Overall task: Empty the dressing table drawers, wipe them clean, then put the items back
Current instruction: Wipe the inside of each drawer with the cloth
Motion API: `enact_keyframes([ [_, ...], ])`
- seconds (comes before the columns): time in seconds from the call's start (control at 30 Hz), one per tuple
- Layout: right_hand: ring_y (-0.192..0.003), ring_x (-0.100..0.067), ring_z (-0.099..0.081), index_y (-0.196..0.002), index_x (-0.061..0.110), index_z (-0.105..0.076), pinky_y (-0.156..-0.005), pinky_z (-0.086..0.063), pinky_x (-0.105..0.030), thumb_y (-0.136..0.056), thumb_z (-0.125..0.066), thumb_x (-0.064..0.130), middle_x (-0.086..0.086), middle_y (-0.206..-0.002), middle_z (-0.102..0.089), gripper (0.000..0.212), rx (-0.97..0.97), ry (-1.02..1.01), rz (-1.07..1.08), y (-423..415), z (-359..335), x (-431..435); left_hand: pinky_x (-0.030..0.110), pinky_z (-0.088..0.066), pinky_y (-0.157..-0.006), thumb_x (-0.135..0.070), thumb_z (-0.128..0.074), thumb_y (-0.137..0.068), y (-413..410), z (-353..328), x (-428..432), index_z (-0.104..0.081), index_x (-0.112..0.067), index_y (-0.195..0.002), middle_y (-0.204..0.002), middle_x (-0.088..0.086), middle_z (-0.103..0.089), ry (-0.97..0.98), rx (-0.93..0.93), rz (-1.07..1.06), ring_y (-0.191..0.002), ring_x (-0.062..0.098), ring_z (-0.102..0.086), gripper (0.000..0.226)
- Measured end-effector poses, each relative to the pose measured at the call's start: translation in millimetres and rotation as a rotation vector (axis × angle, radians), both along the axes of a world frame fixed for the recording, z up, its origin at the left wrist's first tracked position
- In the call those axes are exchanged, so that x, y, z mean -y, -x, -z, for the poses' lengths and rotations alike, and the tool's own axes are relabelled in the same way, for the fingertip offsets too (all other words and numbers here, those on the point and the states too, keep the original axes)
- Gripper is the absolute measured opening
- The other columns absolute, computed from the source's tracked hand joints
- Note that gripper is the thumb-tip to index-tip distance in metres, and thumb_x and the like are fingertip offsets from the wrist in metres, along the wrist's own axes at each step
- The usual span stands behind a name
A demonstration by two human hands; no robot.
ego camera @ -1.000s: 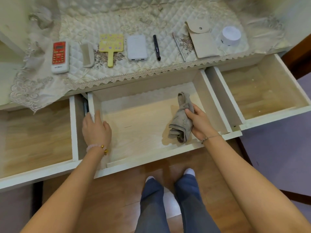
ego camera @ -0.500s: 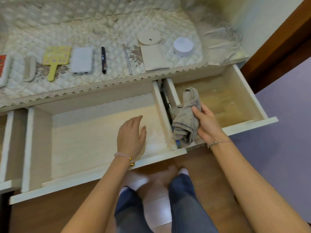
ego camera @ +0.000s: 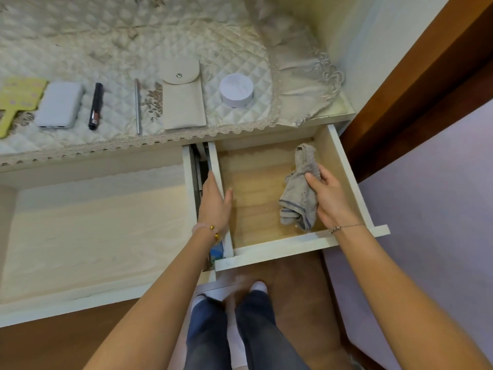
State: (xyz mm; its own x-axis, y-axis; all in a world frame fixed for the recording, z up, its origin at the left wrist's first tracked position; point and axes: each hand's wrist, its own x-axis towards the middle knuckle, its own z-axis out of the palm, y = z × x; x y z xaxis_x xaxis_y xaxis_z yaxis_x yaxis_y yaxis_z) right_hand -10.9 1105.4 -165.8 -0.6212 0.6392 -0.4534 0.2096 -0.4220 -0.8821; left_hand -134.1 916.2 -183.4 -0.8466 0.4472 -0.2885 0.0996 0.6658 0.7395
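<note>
My right hand [ego camera: 329, 198] grips a crumpled grey cloth [ego camera: 300, 193] with a blue stripe, held inside the open right drawer [ego camera: 346, 172], above its bare wooden floor. My left hand [ego camera: 214, 202] rests on that drawer's left side wall, fingers over the top edge and thumb inside. The wide middle drawer [ego camera: 88, 295] stands open to the left with nothing in it. On the quilted tabletop lie the taken-out items: a yellow hand mirror [ego camera: 16, 101], a white power bank [ego camera: 60, 104], a black tube [ego camera: 96, 105], a silver pen [ego camera: 137, 105], a beige pouch [ego camera: 182, 100] and a white round jar [ego camera: 236, 89].
A brown wooden door frame [ego camera: 426, 84] stands close to the right of the open drawer. Purple floor [ego camera: 432, 236] lies right of it. My legs and white socks [ego camera: 240, 316] stand on wooden flooring just in front of the drawers. Metal drawer rails [ego camera: 200, 166] show between the two drawers.
My view swung right. My right hand carried the cloth from the middle drawer over the divider into the right drawer. My left hand moved from the middle drawer's left wall to the right drawer's left wall.
</note>
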Motion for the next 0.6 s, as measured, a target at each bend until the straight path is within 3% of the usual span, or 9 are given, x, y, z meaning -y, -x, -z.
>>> enact_keyframes([
  [0.27,-0.111,-0.023,-0.060,-0.132,0.008,-0.049,-0.094,-0.051,-0.035,-0.095,-0.048,0.006,-0.014,-0.123,-0.060,0.037,0.035,-0.101,-0.070,8.8,13.9,-26.8,0.019,-0.013,-0.107,-0.025,-0.030,-0.102,2.8,15.3,-15.2,-0.013,-0.013,-0.149,-0.155,0.002,-0.019,-0.102,0.067,-0.201,-0.142,0.015,-0.016,0.051],
  [0.5,-0.118,-0.011,-0.051,-0.134,0.010,-0.049,-0.096,-0.045,-0.017,-0.094,-0.048,0.005,0.000,-0.131,-0.053,0.040,0.094,-0.434,-0.192,31.0,21.6,-33.2,0.017,-0.013,-0.104,-0.026,-0.030,-0.102,-0.4,20.1,-14.8,-0.016,-0.015,-0.148,-0.154,0.000,-0.022,-0.097,0.021,-0.223,-0.142,0.014,-0.019,0.050],
  [0.6,-0.124,-0.013,-0.047,-0.134,0.012,-0.049,-0.105,-0.040,-0.027,-0.094,-0.048,0.007,-0.001,-0.135,-0.052,0.040,0.119,-0.598,-0.270,44.8,35.7,-30.7,0.017,-0.014,-0.103,-0.027,-0.030,-0.102,-2.0,21.0,-15.1,-0.016,-0.015,-0.148,-0.154,0.000,-0.022,-0.098,0.015,-0.226,-0.141,0.014,-0.019,0.050],
])
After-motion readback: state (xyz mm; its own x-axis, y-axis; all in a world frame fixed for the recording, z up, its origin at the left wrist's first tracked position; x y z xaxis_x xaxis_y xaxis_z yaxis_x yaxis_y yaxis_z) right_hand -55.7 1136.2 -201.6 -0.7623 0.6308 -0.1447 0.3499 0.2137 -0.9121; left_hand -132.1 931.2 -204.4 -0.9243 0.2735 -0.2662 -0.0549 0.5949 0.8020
